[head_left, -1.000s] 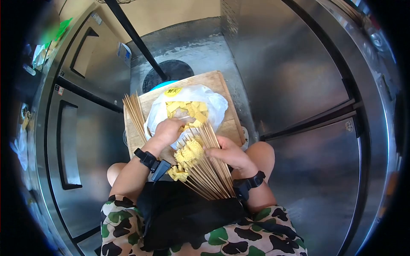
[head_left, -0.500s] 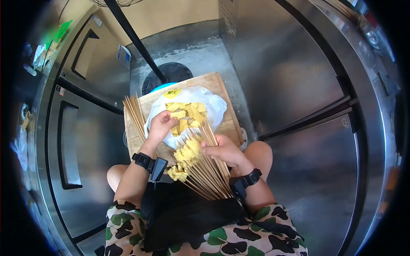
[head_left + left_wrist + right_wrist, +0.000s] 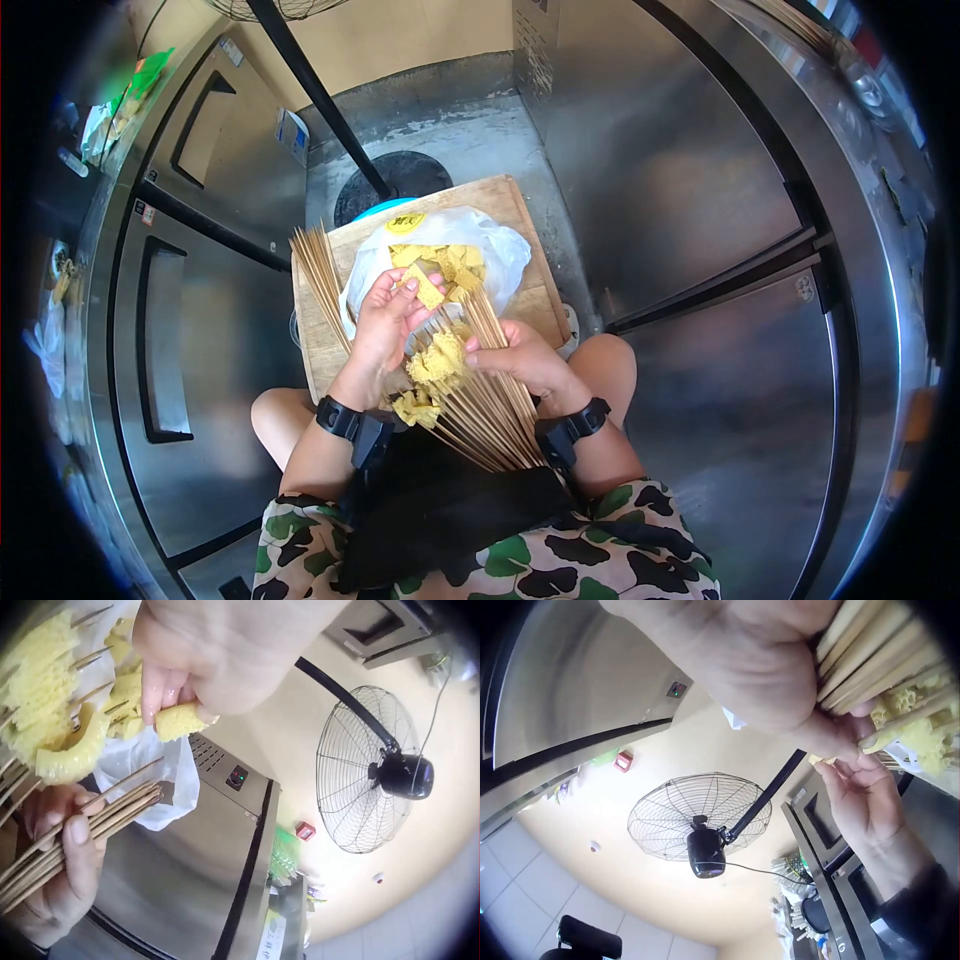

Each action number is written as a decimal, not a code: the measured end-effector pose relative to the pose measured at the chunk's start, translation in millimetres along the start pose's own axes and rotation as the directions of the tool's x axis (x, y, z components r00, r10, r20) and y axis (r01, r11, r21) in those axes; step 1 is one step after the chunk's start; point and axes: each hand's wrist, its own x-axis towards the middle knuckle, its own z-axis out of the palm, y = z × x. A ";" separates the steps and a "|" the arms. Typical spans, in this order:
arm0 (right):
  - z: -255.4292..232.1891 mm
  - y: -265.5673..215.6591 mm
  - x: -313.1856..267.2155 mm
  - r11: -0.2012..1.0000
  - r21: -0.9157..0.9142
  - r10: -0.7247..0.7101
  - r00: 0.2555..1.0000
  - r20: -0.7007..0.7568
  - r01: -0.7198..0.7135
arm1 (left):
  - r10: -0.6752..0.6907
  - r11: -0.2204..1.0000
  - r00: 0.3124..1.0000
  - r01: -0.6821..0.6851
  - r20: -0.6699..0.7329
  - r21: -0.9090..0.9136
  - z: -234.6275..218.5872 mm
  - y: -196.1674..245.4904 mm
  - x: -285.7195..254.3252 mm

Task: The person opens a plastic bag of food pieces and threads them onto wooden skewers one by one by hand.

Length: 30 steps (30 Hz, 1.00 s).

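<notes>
My left hand (image 3: 383, 322) pinches a flat yellow piece of honeycomb tripe (image 3: 426, 288) between thumb and fingers, just above the opening of a white plastic bag (image 3: 508, 245). Loose tripe pieces (image 3: 464, 258) lie in that bag. In the left wrist view, the held piece's bumpy edge (image 3: 178, 724) shows below the fingers. My right hand (image 3: 530, 358) grips a bundle of bare bamboo skewers (image 3: 487, 318), tips pointing away from my body. Beside it, skewers threaded with folded tripe (image 3: 438, 360) fan across my lap, their tips sticking out past the tripe.
The bag stands on a wooden board (image 3: 530, 215), with more bare skewers (image 3: 316, 265) along its left edge. Steel refrigerators flank me left (image 3: 205, 330) and right (image 3: 680, 190). A fan's black pole (image 3: 325, 95) rises from a round base (image 3: 420, 172) beyond the board.
My left hand has come out of the bag with a tripe piece and moved toward the skewer tips. The right hand keeps its grip on the skewers, nearly still.
</notes>
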 end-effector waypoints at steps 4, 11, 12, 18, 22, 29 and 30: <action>0.1 -2.0 -0.4 1.000 -0.002 -0.005 1.000 0.005 0.005 | 0.002 0.995 1.000 -0.002 0.001 0.103 7.8 1.5 -6.3; 0.7 -1.3 0.3 1.000 -0.023 0.001 1.000 -0.016 -0.001 | 0.083 0.943 0.990 -0.115 0.114 0.311 7.6 -3.9 -17.6; 2.8 -2.9 -0.7 1.000 -0.015 -0.009 1.000 -0.018 0.009 | 0.103 0.934 0.984 -0.145 0.143 0.326 5.9 -8.0 -19.4; 5.2 1.2 0.4 0.998 -0.062 -0.018 1.000 -0.023 0.016 | 0.201 0.934 0.980 -0.194 0.006 0.299 19.3 -13.0 -27.1; 9.9 -1.8 -0.2 0.996 -0.084 -0.036 0.999 -0.024 0.034 | 0.159 0.948 0.985 -0.133 -0.066 0.288 17.2 -8.6 -24.2; 4.9 3.8 -0.1 0.992 -0.103 -0.076 0.997 0.007 0.076 | -0.245 0.969 0.968 0.245 -0.045 -0.009 8.7 -15.1 -27.7; 5.9 2.8 -0.2 0.992 -0.086 -0.097 0.995 0.000 0.097 | -0.291 0.956 0.956 0.291 -0.016 -0.029 12.5 -16.8 -31.9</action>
